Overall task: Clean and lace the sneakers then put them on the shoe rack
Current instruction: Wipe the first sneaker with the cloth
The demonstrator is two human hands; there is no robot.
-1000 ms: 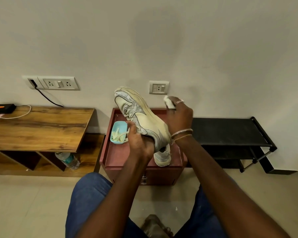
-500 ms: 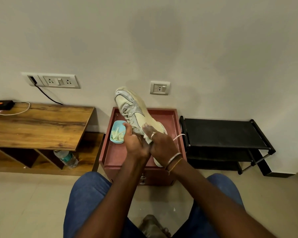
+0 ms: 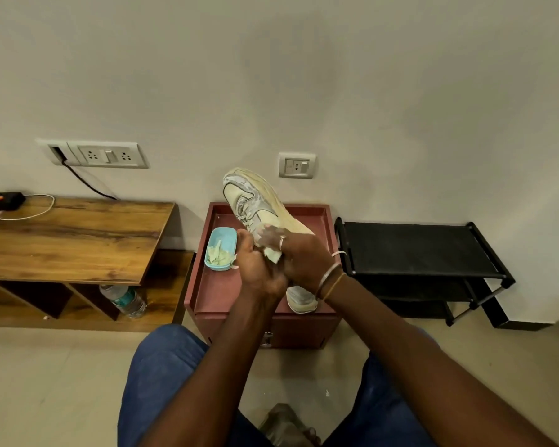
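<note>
Gripping the raised sneaker [image 3: 255,201] by its heel end with the left hand [image 3: 259,269], fingers curled tight round it. Holding it tilted, toe pointing up and away toward the wall, over the red cabinet [image 3: 220,295]. Pressing a pale wipe [image 3: 273,255] onto the side of the upper with the right hand [image 3: 304,259], fingers bent over the wipe and clamped down on it, butted right up against the left hand. Can't really tell if the whitish stuff at those fingertips is wipe or foam, bit blurry there. Wearing a ring and a couple of bangles on that right side.

Down on the cabinet top, got the second sneaker [image 3: 300,300] sitting near the front right corner, mostly hidden behind the right wrist. Also a blue tub [image 3: 223,235] over on the left with pale yellowish bits in it, just beside the left hand.

Just right of the cabinet, against the wall, a black shoe rack [image 3: 416,250]. Off to the left, a wooden desk [image 3: 78,240] with a black gadget [image 3: 7,200] and white cable [image 3: 36,209] at the far corner, plus a water bottle [image 3: 126,300] on the shelf underneath. Up on the wall, a socket panel [image 3: 109,154] with a black cord [image 3: 84,185] hanging out, and a small switch plate [image 3: 297,165] just right of the sneaker's toe. Sitting in blue jeans [image 3: 165,366] over a pale tiled floor [image 3: 46,382].
</note>
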